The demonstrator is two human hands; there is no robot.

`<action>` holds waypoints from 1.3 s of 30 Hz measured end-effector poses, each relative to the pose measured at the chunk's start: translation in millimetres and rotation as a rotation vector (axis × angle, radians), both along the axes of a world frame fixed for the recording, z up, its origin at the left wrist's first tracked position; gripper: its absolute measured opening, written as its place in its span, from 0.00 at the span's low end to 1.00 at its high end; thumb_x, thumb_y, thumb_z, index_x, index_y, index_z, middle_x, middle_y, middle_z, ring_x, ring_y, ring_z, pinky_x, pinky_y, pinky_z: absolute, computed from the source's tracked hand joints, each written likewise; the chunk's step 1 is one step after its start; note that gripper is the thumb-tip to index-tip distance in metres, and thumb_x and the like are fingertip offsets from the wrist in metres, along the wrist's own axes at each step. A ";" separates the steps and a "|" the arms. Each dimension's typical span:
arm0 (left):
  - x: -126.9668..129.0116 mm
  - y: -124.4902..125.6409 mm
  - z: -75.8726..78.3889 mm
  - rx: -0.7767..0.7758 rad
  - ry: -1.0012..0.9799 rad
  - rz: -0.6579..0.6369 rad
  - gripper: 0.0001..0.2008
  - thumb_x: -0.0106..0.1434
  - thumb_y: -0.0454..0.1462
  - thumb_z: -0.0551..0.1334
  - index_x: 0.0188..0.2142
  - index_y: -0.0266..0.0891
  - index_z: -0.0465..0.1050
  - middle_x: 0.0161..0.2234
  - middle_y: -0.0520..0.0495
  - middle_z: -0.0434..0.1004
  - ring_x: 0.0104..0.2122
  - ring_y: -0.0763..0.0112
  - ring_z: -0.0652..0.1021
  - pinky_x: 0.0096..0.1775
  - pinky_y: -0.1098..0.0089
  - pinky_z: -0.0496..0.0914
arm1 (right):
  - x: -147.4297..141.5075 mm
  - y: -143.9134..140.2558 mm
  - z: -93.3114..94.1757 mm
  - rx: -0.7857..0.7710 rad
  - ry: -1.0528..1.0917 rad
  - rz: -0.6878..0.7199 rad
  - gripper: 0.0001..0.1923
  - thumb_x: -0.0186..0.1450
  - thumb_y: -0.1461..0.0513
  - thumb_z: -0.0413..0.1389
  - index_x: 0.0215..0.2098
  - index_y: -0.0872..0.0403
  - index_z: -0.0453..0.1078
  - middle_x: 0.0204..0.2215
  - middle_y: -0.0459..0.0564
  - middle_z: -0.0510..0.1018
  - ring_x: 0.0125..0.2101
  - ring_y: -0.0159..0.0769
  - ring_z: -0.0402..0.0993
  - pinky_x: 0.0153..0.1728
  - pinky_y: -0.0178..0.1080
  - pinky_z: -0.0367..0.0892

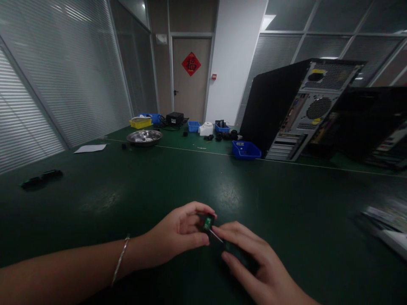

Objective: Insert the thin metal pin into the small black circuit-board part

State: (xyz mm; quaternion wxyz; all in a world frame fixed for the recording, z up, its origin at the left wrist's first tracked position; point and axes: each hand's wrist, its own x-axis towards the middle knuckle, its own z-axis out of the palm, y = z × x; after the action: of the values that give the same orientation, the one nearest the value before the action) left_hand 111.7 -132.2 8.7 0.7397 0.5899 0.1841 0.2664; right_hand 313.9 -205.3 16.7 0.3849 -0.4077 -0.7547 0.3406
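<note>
Above the near part of the green table, my left hand (179, 228) grips a small black part with a green circuit board (207, 223) between thumb and fingers. My right hand (254, 258) is closed on a screwdriver (216, 236). Its thin metal shaft slants up to the left, and the tip meets or nearly meets the lower edge of the board. The screwdriver's dark handle is mostly hidden under my right fingers. What the tip touches exactly is too small to make out.
A computer tower (286, 110) stands at the right behind a blue bin (245, 151). Farther back are a metal bowl (144, 137), a yellow basket (140, 123) and a white plastic piece (206, 129). Dark parts (42, 178) and a paper sheet (90, 148) lie left.
</note>
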 end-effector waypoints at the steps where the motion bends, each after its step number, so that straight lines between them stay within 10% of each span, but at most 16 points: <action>1: -0.3 -0.2 0.0 0.035 0.021 0.009 0.21 0.57 0.30 0.64 0.50 0.38 0.64 0.47 0.42 0.68 0.45 0.66 0.72 0.47 0.63 0.67 | -0.1 -0.2 0.0 0.004 0.005 0.007 0.20 0.65 0.67 0.51 0.54 0.45 0.66 0.47 0.52 0.72 0.48 0.39 0.69 0.48 0.40 0.67; 20: -7.5 4.2 5.2 0.791 0.279 0.296 0.12 0.59 0.34 0.63 0.43 0.43 0.75 0.39 0.49 0.79 0.39 0.71 0.77 0.42 0.72 0.70 | -1.1 1.1 0.0 -0.041 -0.058 -0.074 0.15 0.65 0.67 0.51 0.49 0.48 0.67 0.42 0.50 0.72 0.42 0.35 0.70 0.44 0.36 0.67; 39: -2.5 4.3 4.4 0.203 0.125 0.227 0.10 0.52 0.31 0.67 0.36 0.38 0.79 0.35 0.47 0.80 0.37 0.69 0.78 0.41 0.71 0.72 | 1.2 1.1 -5.3 -0.023 0.024 -0.050 0.16 0.65 0.67 0.52 0.50 0.47 0.67 0.41 0.49 0.73 0.42 0.34 0.71 0.42 0.35 0.67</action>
State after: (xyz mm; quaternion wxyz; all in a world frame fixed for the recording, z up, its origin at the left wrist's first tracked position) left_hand 109.2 -127.9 13.1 0.6286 0.6524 0.2675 0.3282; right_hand 315.1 -204.2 11.4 0.3977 -0.4268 -0.7355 0.3445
